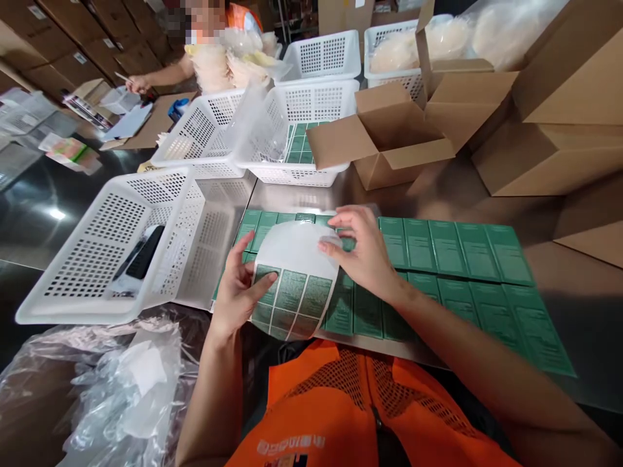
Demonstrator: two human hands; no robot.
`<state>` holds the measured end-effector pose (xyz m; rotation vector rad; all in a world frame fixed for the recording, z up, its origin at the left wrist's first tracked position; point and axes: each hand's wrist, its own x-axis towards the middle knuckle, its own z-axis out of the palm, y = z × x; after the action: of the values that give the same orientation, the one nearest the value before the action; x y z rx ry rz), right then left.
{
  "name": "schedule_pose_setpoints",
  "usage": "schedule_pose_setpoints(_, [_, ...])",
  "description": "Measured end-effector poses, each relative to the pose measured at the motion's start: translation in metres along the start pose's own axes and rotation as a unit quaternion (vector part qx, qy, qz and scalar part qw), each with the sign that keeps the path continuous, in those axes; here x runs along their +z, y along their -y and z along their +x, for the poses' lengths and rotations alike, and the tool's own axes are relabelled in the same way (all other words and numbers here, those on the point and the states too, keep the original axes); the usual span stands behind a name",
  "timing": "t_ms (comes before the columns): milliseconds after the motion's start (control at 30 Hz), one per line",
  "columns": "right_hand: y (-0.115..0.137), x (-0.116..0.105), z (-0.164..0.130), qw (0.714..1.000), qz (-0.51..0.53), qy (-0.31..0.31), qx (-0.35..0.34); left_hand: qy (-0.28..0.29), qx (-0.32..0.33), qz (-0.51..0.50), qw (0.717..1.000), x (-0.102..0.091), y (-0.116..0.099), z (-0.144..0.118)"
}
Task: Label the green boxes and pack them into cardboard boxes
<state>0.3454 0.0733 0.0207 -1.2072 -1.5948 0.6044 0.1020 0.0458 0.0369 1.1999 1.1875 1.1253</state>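
I see my left hand (238,288) and right hand (365,256) pinching a curled white backing sheet of green labels (292,285) above rows of flat green cartons (452,250); my peeling fingers could tear it.

White baskets (111,253), open cardboard box (389,139), plastic bags (111,389), co-worker (209,52) at rear

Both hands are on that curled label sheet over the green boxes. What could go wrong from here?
1. The label sheet curls between the left hand and the right hand; a peeled label might fold onto itself.
2. The green boxes lie tightly packed, so a sticker might bridge two.
3. The loose plastic wrap near the left elbow might snag.
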Motion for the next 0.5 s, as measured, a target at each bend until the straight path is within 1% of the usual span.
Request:
schedule_pose_setpoints(33, [0.002, -0.001, -0.003, 0.996, -0.047, -0.005, -0.07, -0.02, 0.024, -0.003, 1.0, -0.002, 0.0, -0.002])
schedule_pose_setpoints(67, [0.005, -0.001, -0.007, 0.988, -0.084, 0.012, -0.132, -0.042, 0.048, -0.001, 0.998, -0.002, 0.0, -0.004])
schedule_pose_setpoints(100, [0.008, -0.001, -0.011, 0.977, -0.105, 0.045, -0.179, -0.059, 0.069, 0.005, 0.996, -0.003, -0.001, -0.006])
schedule_pose_setpoints(133, [0.011, 0.0, -0.014, 0.969, -0.109, 0.089, -0.205, -0.07, 0.086, 0.015, 0.994, -0.003, -0.003, -0.007])
schedule_pose_setpoints(167, [0.014, 0.001, -0.017, 0.964, -0.098, 0.13, -0.21, -0.076, 0.096, 0.028, 0.992, -0.003, -0.005, -0.008])
schedule_pose_setpoints(200, [0.016, 0.002, -0.019, 0.965, -0.076, 0.16, -0.192, -0.08, 0.101, 0.042, 0.991, -0.003, -0.008, -0.009])
schedule_pose_setpoints(233, [0.018, 0.003, -0.02, 0.97, -0.049, 0.178, -0.156, -0.083, 0.101, 0.055, 0.99, -0.004, -0.011, -0.009])
schedule_pose_setpoints(300, [0.021, 0.003, -0.02, 0.979, 0.007, 0.192, -0.065, -0.095, 0.088, 0.075, 0.989, -0.005, -0.015, -0.009])
schedule_pose_setpoints(367, [0.024, 0.002, -0.019, 0.98, 0.04, 0.195, 0.015, -0.105, 0.059, 0.087, 0.989, -0.008, -0.016, -0.009])
schedule_pose_setpoints(433, [0.026, 0.0, -0.018, 0.977, 0.039, 0.202, 0.058, -0.107, 0.028, 0.1, 0.989, -0.012, -0.015, -0.008])
schedule_pose_setpoints(500, [0.027, -0.001, -0.019, 0.974, 0.026, 0.213, 0.069, -0.112, 0.009, 0.118, 0.987, -0.016, -0.011, -0.006])
